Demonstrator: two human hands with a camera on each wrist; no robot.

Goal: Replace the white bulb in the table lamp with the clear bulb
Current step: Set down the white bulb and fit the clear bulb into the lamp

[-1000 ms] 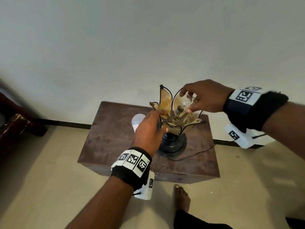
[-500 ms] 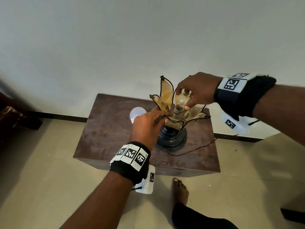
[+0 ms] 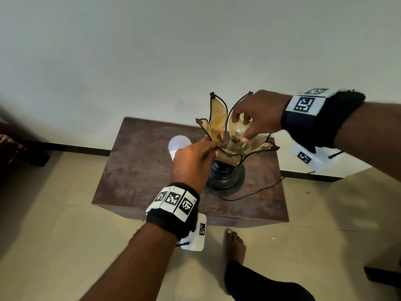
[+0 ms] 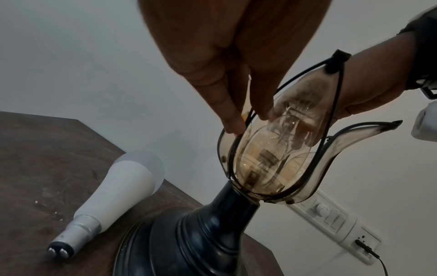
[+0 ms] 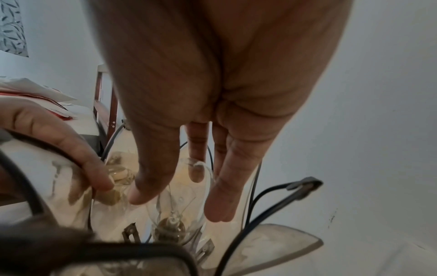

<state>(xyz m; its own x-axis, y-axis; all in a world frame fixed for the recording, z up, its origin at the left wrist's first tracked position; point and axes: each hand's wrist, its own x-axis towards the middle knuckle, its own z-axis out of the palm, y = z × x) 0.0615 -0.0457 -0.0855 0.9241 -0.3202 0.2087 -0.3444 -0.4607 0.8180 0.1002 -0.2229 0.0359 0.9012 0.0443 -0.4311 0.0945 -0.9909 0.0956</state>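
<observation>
While the left hand [image 3: 191,159] pinches a lamp [image 3: 225,170] petal, the right hand [image 3: 258,114] grips the clear bulb [image 3: 237,131] between both hands.

Dim, soft indoor light, no hard shadows. Head view sharp at centre, wide-angle stretch at edges, dark left corner. Both wrist views murky and noisy; right hand [image 5: 212,93] close-up blurred, near shade [image 5: 71,242] out of focus. Faint glints on clear bulb [image 4: 288,130].
</observation>
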